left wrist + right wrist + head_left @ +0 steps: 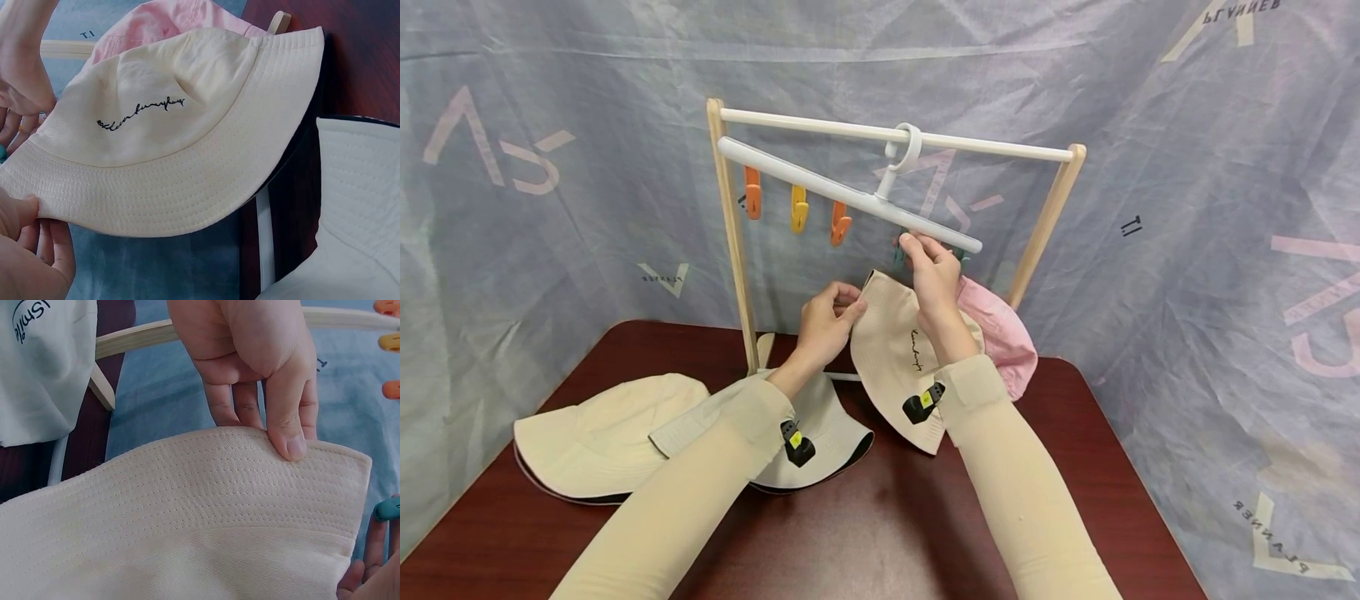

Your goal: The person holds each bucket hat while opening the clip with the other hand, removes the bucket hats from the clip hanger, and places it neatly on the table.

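A cream bucket hat [891, 350] with black script hangs tilted below the right half of a white hanger [820, 177]. My left hand [829, 321] pinches the edge of its brim between thumb and fingers, also plain in the right wrist view. Higher up, my right hand [936, 271] reaches to the underside of the hanger, its fingers curled at a teal clip [387, 508]. Most of that clip is hidden by the hand. Behind the cream hat is a pink hat [1000, 333], hanging under the hanger's lower right end near a dark green clip [958, 252].
The hanger hooks over the rod [820, 125] of a wooden rack, its left end higher. Orange and yellow clips [799, 208] dangle from its left half. A pale yellow hat [617, 433] and a grey-white hat [812, 442] lie on the dark red table [865, 542].
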Tool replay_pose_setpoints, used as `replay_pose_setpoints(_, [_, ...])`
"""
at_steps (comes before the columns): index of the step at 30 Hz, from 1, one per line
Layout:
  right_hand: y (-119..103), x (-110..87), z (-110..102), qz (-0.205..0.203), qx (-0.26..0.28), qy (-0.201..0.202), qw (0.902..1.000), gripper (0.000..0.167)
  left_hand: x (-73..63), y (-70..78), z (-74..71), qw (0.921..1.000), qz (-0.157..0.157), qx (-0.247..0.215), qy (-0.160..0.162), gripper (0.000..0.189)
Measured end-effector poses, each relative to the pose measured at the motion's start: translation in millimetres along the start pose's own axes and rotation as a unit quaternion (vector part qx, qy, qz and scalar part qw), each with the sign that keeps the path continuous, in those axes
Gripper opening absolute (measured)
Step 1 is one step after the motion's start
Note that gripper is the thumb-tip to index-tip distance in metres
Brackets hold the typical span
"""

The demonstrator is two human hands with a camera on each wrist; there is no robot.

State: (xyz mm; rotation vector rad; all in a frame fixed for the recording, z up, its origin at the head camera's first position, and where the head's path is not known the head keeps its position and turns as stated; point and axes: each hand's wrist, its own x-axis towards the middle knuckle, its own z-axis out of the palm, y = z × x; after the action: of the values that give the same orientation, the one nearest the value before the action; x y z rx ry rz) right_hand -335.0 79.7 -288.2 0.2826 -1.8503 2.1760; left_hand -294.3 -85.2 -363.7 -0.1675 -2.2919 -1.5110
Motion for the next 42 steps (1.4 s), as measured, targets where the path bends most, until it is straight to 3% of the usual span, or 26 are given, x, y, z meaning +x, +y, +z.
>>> replay_pose_setpoints(26, [2, -3.8, -4, -0.013, -0.015, -0.016, 0.9997, 0.044, -1.5, 1.7, 0.2, 1.0, -0.002, 0.002, -0.001, 0.019])
replay_pose_setpoints(42, [1, -1.1, -18, -0.023, -0.016, 0.008, 0.9996, 0.043, -2.9, 4.1, 2.4, 1.0, -0.002, -0.002, 0.004, 0.017])
